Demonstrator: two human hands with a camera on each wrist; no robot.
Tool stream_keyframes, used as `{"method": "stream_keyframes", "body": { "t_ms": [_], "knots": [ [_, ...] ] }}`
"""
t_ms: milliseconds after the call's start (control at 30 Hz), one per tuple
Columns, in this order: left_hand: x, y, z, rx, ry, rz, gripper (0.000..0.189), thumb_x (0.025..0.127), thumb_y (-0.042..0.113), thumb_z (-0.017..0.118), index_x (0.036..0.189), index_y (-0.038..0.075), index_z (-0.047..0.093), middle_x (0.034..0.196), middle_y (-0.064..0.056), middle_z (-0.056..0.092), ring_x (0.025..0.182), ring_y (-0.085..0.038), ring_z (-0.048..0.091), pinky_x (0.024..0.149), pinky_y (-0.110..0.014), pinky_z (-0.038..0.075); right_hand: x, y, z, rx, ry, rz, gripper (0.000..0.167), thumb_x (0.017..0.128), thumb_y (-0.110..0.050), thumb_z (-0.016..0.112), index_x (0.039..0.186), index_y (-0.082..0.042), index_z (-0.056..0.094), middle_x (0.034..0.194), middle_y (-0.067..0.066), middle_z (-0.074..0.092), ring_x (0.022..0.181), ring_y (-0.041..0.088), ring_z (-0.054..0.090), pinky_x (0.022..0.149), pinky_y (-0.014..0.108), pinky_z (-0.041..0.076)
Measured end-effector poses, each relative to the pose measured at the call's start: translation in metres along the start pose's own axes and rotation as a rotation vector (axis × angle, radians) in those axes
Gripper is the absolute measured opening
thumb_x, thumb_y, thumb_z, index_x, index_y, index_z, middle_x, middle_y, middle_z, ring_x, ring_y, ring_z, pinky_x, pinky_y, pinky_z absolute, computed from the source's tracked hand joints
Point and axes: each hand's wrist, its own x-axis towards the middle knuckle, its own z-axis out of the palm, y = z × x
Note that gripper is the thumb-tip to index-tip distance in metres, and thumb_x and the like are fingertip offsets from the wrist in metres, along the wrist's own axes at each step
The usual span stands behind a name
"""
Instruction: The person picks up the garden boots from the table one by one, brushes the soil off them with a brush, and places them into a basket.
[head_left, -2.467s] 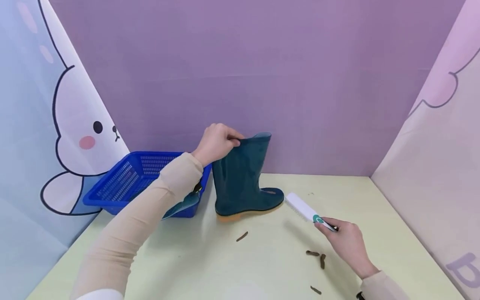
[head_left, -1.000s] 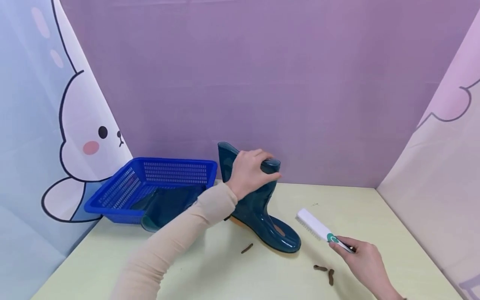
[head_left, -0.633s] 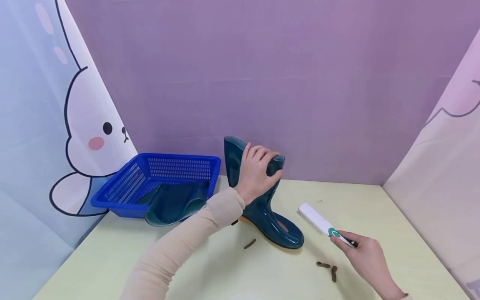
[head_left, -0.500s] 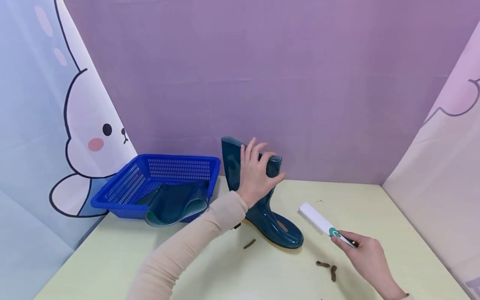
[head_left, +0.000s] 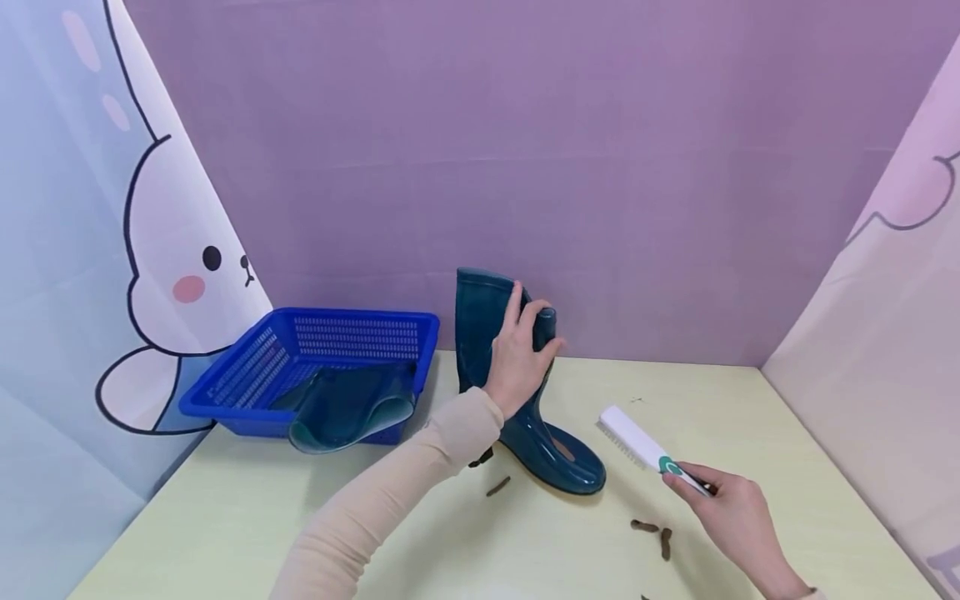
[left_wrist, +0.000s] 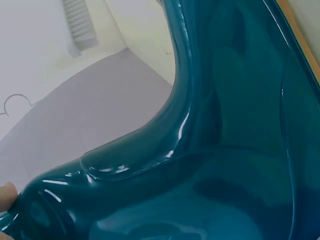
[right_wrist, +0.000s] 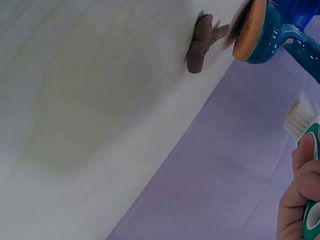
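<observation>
In the head view, a dark green rubber rain boot (head_left: 480,333) stands on the table, toe pointing to the front right, a brown smear (head_left: 562,450) on its foot. My left hand (head_left: 519,358) grips the front of its shaft near the top, where the rubber is pinched into a fold. The left wrist view shows the glossy boot (left_wrist: 235,125) up close, with fingertips (left_wrist: 7,196) at its edge. My right hand (head_left: 738,508) holds a white scrub brush (head_left: 633,437) by its handle, bristles down, apart from the boot's toe. In the right wrist view, the brush's bristles (right_wrist: 300,115) show above the thumb.
A blue plastic basket (head_left: 315,323) stands at the back left, with a second green boot (head_left: 348,408) lying over its front rim. Several brown, clay-like strips (head_left: 665,543) lie on the table (head_left: 420,533). Purple cloth (head_left: 600,167) closes off the back.
The boot has turned its toe toward the front right. My left hand has moved from the rear rim to the shaft's front, spreading its fingers and then gripping again. The brush has hardly moved.
</observation>
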Motion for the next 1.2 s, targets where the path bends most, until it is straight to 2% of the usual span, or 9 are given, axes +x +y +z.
{"method": "stream_keyframes", "body": {
  "t_ms": [133, 233, 300, 467, 700, 833, 933, 1067, 1200],
  "knots": [
    [0.001, 0.001, -0.005, -0.026, -0.009, -0.033, 0.046, 0.085, 0.026, 0.065, 0.128, 0.021, 0.047, 0.148, -0.005, 0.032, 0.108, -0.025, 0.06, 0.084, -0.036, 0.052, 0.001, 0.0, 0.002, -0.008, -0.003, -0.002, 0.043, 0.081, -0.04, 0.067, 0.107, -0.006, 0.069, 0.083, 0.007, 0.067, 0.045, 0.006, 0.03, 0.041, 0.024, 0.03],
    [0.003, 0.0, -0.01, -0.013, 0.013, -0.025, 0.044, 0.084, 0.024, 0.066, 0.126, 0.021, 0.051, 0.128, -0.008, 0.056, 0.091, -0.019, 0.066, 0.077, -0.032, 0.054, 0.002, 0.0, 0.003, -0.013, -0.009, -0.004, 0.044, 0.081, -0.041, 0.066, 0.108, -0.006, 0.069, 0.084, 0.008, 0.068, 0.046, 0.007, 0.031, 0.041, 0.024, 0.03],
    [0.004, 0.0, -0.013, -0.002, 0.032, -0.009, 0.041, 0.084, 0.022, 0.066, 0.123, 0.021, 0.053, 0.114, -0.008, 0.065, 0.08, -0.016, 0.067, 0.072, -0.029, 0.054, 0.003, -0.001, 0.003, -0.011, -0.015, -0.004, 0.045, 0.081, -0.042, 0.066, 0.108, -0.006, 0.068, 0.084, 0.008, 0.068, 0.046, 0.007, 0.03, 0.041, 0.024, 0.03],
    [0.008, 0.004, -0.018, -0.003, 0.055, 0.031, 0.035, 0.084, 0.015, 0.066, 0.118, 0.018, 0.058, 0.103, -0.008, 0.069, 0.081, -0.015, 0.068, 0.075, -0.029, 0.053, 0.003, -0.003, 0.002, -0.004, 0.005, -0.019, 0.041, 0.082, -0.039, 0.067, 0.107, -0.006, 0.069, 0.082, 0.007, 0.068, 0.045, 0.005, 0.029, 0.04, 0.024, 0.03],
    [0.016, 0.006, -0.022, -0.061, 0.064, 0.018, 0.028, 0.083, 0.007, 0.065, 0.109, 0.016, 0.062, 0.086, -0.008, 0.071, 0.053, -0.007, 0.058, 0.057, -0.018, 0.048, 0.0, -0.005, -0.001, -0.006, 0.033, -0.031, 0.039, 0.082, -0.037, 0.067, 0.105, -0.006, 0.07, 0.077, 0.006, 0.067, 0.044, 0.004, 0.028, 0.039, 0.023, 0.029],
    [0.028, 0.007, -0.034, -0.103, 0.076, 0.019, 0.027, 0.082, 0.002, 0.064, 0.106, 0.014, 0.064, 0.093, -0.008, 0.071, 0.049, -0.008, 0.056, 0.052, -0.016, 0.045, 0.001, -0.006, 0.0, -0.006, 0.033, -0.034, 0.039, 0.082, -0.037, 0.067, 0.104, -0.006, 0.07, 0.081, 0.007, 0.068, 0.045, 0.005, 0.029, 0.04, 0.024, 0.03],
    [0.039, 0.007, -0.044, -0.137, 0.023, 0.041, 0.026, 0.083, 0.002, 0.063, 0.106, 0.015, 0.065, 0.098, -0.007, 0.07, 0.048, -0.013, 0.053, 0.051, -0.018, 0.043, 0.001, -0.006, 0.0, -0.003, 0.026, -0.025, 0.04, 0.082, -0.038, 0.067, 0.105, -0.006, 0.07, 0.082, 0.007, 0.068, 0.046, 0.005, 0.03, 0.041, 0.024, 0.03],
    [0.052, 0.002, -0.054, -0.184, -0.09, 0.065, 0.026, 0.085, 0.002, 0.062, 0.105, 0.017, 0.065, 0.098, -0.005, 0.069, 0.05, -0.015, 0.05, 0.053, -0.019, 0.043, 0.003, -0.007, 0.001, 0.008, 0.017, -0.021, 0.04, 0.082, -0.039, 0.067, 0.106, -0.007, 0.07, 0.083, 0.007, 0.069, 0.046, 0.005, 0.03, 0.041, 0.024, 0.03],
    [0.054, -0.01, -0.06, -0.234, -0.17, 0.07, 0.025, 0.085, 0.002, 0.061, 0.106, 0.016, 0.064, 0.102, -0.005, 0.067, 0.062, -0.011, 0.057, 0.065, -0.02, 0.05, 0.004, -0.008, 0.004, 0.013, 0.018, -0.023, 0.04, 0.082, -0.039, 0.067, 0.106, -0.007, 0.07, 0.083, 0.007, 0.068, 0.046, 0.005, 0.03, 0.04, 0.024, 0.03]
  ]
}}
